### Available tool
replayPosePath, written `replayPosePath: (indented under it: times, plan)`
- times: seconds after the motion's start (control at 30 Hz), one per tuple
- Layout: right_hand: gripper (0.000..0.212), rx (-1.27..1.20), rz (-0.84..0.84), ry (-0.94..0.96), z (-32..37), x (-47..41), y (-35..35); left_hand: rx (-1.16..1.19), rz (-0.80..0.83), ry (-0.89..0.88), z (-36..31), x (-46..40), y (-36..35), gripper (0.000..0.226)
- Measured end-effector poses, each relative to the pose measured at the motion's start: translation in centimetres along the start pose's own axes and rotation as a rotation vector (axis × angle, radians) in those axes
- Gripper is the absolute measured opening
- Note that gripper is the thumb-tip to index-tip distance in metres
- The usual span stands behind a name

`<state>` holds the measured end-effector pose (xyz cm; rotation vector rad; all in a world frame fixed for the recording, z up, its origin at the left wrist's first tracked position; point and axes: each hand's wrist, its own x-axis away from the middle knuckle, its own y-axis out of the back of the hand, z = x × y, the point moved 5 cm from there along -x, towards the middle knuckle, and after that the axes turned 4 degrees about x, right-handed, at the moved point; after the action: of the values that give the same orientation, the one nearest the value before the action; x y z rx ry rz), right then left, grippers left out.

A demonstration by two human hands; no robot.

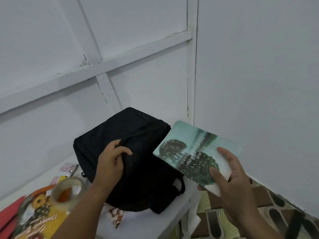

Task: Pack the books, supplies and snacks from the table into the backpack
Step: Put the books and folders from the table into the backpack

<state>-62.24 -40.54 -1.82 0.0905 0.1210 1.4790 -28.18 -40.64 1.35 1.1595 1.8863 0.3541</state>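
Black backpack upright on the white table, in the corner by the wall. Top looks closed or bunched; opening not visible. Left hand on top of the bag, fingers curled, pinching a fold of fabric, probably to steady it or pull the mouth open. Teal book with tree cover held in the air just right of the bag, tilted, near edge toward the pack, likely staged to slide in. Right hand grips its lower corner, thumb on the cover, fingers underneath. Left of the bag on the table: tape roll, flower-cover book, red item, small pink packet. Snack wrapper at the bag's base. Patterned cloth at right, below the table edge.
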Motion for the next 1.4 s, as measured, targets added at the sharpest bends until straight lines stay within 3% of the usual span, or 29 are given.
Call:
replayPosePath:
  times: [0.1,0.13,0.2,0.27,0.3,0.37,0.47,0.53,0.7,0.83,0.9,0.97,1.07,1.23,1.3,1.4]
  plan:
    - [0.053,0.014,0.118,0.032,-0.1,0.1,-2.5,-0.032,0.142,0.102,0.9,-0.6,0.6,0.023]
    - [0.053,0.034,0.138,0.048,0.0,0.3,-3.3,-0.068,0.221,0.168,1.1,-0.6,0.5,0.035]
    - [0.052,0.057,0.169,0.052,0.0,0.6,-4.6,-0.175,0.394,0.275,2.1,-0.1,0.1,0.091]
    - [0.052,0.085,0.207,0.041,-0.2,1.0,-5.7,-0.325,0.483,0.314,2.8,-0.3,0.1,0.117]
    - [0.052,0.098,0.219,0.030,-0.4,1.0,-6.2,-0.399,0.498,0.318,3.1,-0.6,0.2,0.113]
    - [0.052,0.088,0.226,-0.004,-0.8,0.9,-6.7,-0.502,0.472,0.294,3.1,-2.0,0.9,0.082]
    - [0.052,0.042,0.243,-0.045,-0.7,0.4,-7.8,-0.362,0.348,0.286,2.8,-4.7,2.9,0.029]
    - [0.050,0.008,0.252,-0.060,-0.3,0.1,-9.0,-0.267,0.248,0.278,2.2,-6.4,4.4,0.014]
    - [0.045,-0.359,0.252,-0.220,1.5,-0.5,-14.5,-0.160,0.177,0.198,0.4,-8.6,6.6,0.020]
    - [0.042,-0.462,0.251,-0.329,1.9,-2.0,-20.0,-0.091,0.197,0.170,0.2,-8.7,6.6,0.019]
    - [0.049,-0.499,0.299,-0.408,1.5,-3.1,-22.6,-0.074,0.211,0.189,0.4,-8.6,6.6,0.019]
    - [0.064,-0.358,0.413,-0.403,1.1,-4.3,-24.5,-0.066,0.215,0.208,0.9,-8.6,6.8,0.020]
    - [0.076,0.079,0.597,-0.208,0.4,-6.1,-26.0,-0.065,0.221,0.210,1.3,-8.8,7.1,0.021]
    - [0.087,0.589,0.620,0.123,-0.2,-10.4,-25.9,-0.049,0.216,0.229,1.6,-9.6,7.3,0.024]
    - [0.080,0.825,0.557,0.328,0.3,-11.4,-25.5,-0.044,0.210,0.253,1.8,-9.8,7.3,0.027]
    - [0.057,1.027,0.440,0.825,0.6,-10.5,-24.9,-0.041,0.176,0.295,1.9,-10.0,7.2,0.028]
